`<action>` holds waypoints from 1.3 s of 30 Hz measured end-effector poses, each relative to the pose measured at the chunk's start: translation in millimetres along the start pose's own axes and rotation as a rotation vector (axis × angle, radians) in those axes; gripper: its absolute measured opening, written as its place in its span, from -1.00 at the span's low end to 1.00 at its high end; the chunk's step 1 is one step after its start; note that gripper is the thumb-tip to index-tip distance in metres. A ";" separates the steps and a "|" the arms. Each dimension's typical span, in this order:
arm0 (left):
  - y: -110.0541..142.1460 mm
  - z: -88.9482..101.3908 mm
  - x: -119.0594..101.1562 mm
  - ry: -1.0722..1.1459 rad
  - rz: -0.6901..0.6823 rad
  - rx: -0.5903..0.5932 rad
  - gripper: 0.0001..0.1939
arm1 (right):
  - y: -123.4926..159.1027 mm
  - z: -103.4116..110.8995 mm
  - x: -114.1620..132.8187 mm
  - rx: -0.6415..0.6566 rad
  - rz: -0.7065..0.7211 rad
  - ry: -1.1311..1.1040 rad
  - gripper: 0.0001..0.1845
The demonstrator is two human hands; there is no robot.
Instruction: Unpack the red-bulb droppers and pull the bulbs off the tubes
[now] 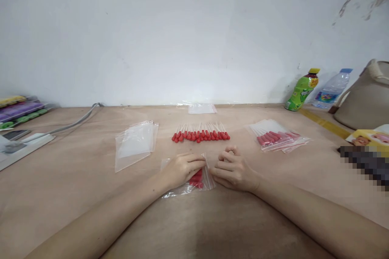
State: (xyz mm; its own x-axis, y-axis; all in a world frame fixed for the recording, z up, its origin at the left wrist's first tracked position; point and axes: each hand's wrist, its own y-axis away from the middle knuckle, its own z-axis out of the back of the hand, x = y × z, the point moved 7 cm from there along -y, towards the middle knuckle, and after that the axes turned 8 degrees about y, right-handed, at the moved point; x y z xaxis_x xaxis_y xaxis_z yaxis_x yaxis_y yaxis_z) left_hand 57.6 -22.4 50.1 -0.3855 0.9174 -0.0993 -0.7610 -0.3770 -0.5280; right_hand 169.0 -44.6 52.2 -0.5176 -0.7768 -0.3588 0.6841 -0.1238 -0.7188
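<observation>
A clear zip bag (208,180) lies flat on the table, its zip edge turned to the right. Inside it are several sticks with red tips (197,179), partly covered by my hand. My left hand (184,168) rests across the bag, fingers together and closed on it near the zip edge. At that edge the curled fingers of my right hand (231,170) touch the bag, closed on its rim; the exact grip is partly hidden. Beyond both hands lies a row of loose red-tipped sticks (200,134), red ends toward me.
Flat zip bags (136,142) lie left of the row; filled bags (275,136) are stacked right. Another bag (201,108) lies by the wall. A green bottle (302,91), a clear bottle (332,89) and a beige bag (364,97) stand right. A grey cable (73,124) runs along the left.
</observation>
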 end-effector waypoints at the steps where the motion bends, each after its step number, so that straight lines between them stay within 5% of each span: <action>1: 0.7 -1.0 1.7 0.014 0.014 0.002 -0.75 | 0.1 -1.3 -0.5 0.011 -0.008 -0.001 -0.89; 20: 3.9 -5.6 5.7 0.076 0.059 0.039 -0.73 | 3.5 -6.1 -6.1 -0.031 -0.090 -0.135 -0.91; 33: 5.3 7.4 -6.2 -0.027 -0.063 -0.130 -0.81 | -0.4 -5.1 -4.9 0.013 -0.064 -0.135 -0.93; 39: 3.7 1.4 -4.0 -0.008 -0.028 -0.026 -0.80 | -3.1 -7.0 -1.8 0.061 -0.017 -0.106 -0.88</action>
State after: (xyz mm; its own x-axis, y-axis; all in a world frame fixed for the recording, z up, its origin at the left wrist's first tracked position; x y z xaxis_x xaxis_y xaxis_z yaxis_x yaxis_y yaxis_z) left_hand 55.6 -27.7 49.8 -0.3678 0.9266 -0.0776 -0.7577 -0.3471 -0.5526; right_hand 164.2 -38.6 50.9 -0.4744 -0.8349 -0.2789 0.7072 -0.1728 -0.6856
